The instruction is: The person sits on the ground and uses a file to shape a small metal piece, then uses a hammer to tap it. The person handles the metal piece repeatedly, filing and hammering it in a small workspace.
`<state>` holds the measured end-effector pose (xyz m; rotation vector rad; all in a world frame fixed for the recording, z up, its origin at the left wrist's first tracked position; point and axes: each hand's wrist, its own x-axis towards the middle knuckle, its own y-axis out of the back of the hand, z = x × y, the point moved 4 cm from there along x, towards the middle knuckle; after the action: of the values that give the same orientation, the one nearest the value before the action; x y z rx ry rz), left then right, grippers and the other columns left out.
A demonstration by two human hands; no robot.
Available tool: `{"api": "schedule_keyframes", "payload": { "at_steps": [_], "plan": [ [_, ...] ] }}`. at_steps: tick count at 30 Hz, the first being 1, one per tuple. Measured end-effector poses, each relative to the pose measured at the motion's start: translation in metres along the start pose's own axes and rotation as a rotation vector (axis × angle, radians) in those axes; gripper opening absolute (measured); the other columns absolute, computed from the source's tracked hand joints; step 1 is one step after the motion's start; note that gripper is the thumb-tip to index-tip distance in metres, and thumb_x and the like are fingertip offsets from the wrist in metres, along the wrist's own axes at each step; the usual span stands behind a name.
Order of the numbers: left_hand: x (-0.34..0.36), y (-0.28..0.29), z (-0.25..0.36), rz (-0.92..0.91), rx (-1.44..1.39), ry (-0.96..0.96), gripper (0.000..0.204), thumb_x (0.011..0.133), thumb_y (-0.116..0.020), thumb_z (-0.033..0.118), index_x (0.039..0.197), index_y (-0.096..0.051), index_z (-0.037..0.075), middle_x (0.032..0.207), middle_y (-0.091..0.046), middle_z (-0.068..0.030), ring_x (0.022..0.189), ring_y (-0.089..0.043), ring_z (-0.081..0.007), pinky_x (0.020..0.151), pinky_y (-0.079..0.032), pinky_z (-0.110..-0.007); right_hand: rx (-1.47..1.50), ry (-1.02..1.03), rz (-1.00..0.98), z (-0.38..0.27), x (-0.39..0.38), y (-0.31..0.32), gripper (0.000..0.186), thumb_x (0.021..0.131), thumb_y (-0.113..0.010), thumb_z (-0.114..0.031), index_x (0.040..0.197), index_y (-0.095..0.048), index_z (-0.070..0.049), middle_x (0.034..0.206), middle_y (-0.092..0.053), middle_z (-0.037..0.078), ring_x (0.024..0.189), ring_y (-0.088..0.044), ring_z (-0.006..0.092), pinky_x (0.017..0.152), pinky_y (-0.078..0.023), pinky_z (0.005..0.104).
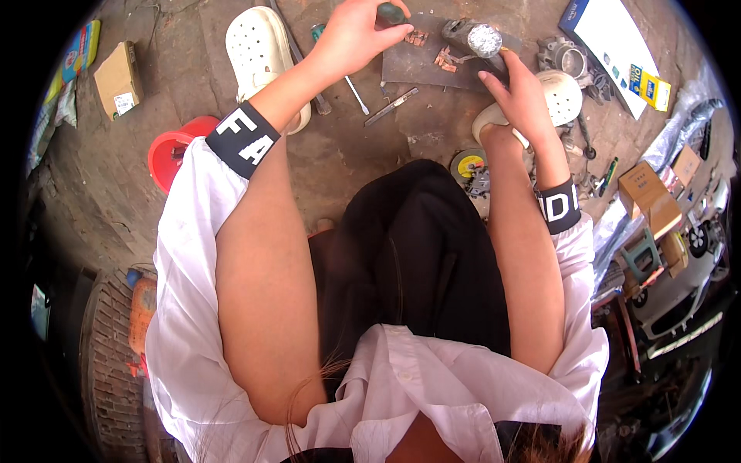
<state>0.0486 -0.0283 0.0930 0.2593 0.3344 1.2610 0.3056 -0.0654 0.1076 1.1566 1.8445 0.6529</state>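
Note:
At the top of the head view, my left hand (pixel 351 37) pinches a dark green, rounded handle-like piece (pixel 391 14) between thumb and fingers; its far end is out of sight. My right hand (pixel 521 96) is closed around what looks like the handle of a hammer. The hammer (pixel 483 40) has a thick dark cylindrical head with a bright, worn round face, held over a dark metal plate (pixel 401 69). Small copper-coloured pieces (pixel 446 60) lie on this plate, near both hands. My right fingers are partly hidden.
A screwdriver (pixel 356 95) and a flat metal strip (pixel 391 106) lie nearer me. Metal parts (pixel 567 58) and a white box (pixel 610 38) stand at right. A red bucket (pixel 166 158) and a cardboard box (pixel 118 79) are at left. My pale clogs (pixel 255 50) flank the plate.

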Motion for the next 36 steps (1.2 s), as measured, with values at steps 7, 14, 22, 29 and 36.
{"api": "schedule_keyframes", "payload": {
  "at_steps": [7, 14, 22, 29, 36],
  "plan": [
    [0.0, -0.001, 0.001, -0.012, -0.012, 0.041, 0.017, 0.079, -0.072, 0.011, 0.09, -0.062, 0.004, 0.087, -0.056, -0.0122, 0.08, -0.059, -0.0278, 0.07, -0.048, -0.036, -0.013, 0.003, -0.009, 0.001, 0.0, 0.0, 0.044, 0.087, -0.068, -0.027, 0.118, -0.056, 0.001, 0.102, -0.066, 0.022, 0.093, -0.065, 0.0379, 0.078, -0.052, 0.0424],
    [0.002, -0.003, 0.002, 0.0, 0.032, -0.002, 0.016, 0.079, -0.072, 0.01, 0.089, -0.061, 0.004, 0.087, -0.056, -0.0135, 0.082, -0.059, -0.0303, 0.072, -0.047, -0.037, -0.019, 0.025, 0.014, 0.003, 0.0, -0.001, 0.04, 0.089, -0.066, -0.025, 0.117, -0.056, 0.002, 0.099, -0.066, 0.022, 0.09, -0.065, 0.0382, 0.077, -0.052, 0.0432],
    [0.003, -0.006, 0.008, 0.003, 0.037, -0.02, 0.015, 0.079, -0.071, 0.01, 0.084, -0.058, 0.004, 0.081, -0.054, -0.0137, 0.079, -0.057, -0.0321, 0.071, -0.046, -0.039, -0.016, 0.016, 0.015, 0.003, 0.001, -0.003, 0.038, 0.09, -0.065, -0.025, 0.116, -0.056, 0.001, 0.099, -0.067, 0.022, 0.087, -0.065, 0.0383, 0.076, -0.052, 0.0439],
    [0.003, -0.007, 0.007, 0.034, 0.042, 0.001, 0.016, 0.079, -0.071, 0.01, 0.082, -0.057, 0.003, 0.08, -0.054, -0.0134, 0.079, -0.057, -0.0319, 0.071, -0.045, -0.039, -0.025, -0.008, 0.005, 0.006, 0.002, -0.004, 0.037, 0.09, -0.064, -0.025, 0.116, -0.056, 0.0, 0.099, -0.067, 0.022, 0.088, -0.065, 0.0386, 0.076, -0.051, 0.0447],
    [0.003, -0.007, 0.007, 0.039, 0.052, 0.011, 0.016, 0.079, -0.071, 0.011, 0.082, -0.057, 0.003, 0.08, -0.054, -0.0134, 0.078, -0.057, -0.0322, 0.07, -0.046, -0.039, -0.035, -0.014, -0.003, 0.004, 0.002, -0.004, 0.036, 0.091, -0.063, -0.025, 0.115, -0.056, 0.0, 0.098, -0.066, 0.022, 0.09, -0.064, 0.039, 0.077, -0.05, 0.0454]
  ]
}}
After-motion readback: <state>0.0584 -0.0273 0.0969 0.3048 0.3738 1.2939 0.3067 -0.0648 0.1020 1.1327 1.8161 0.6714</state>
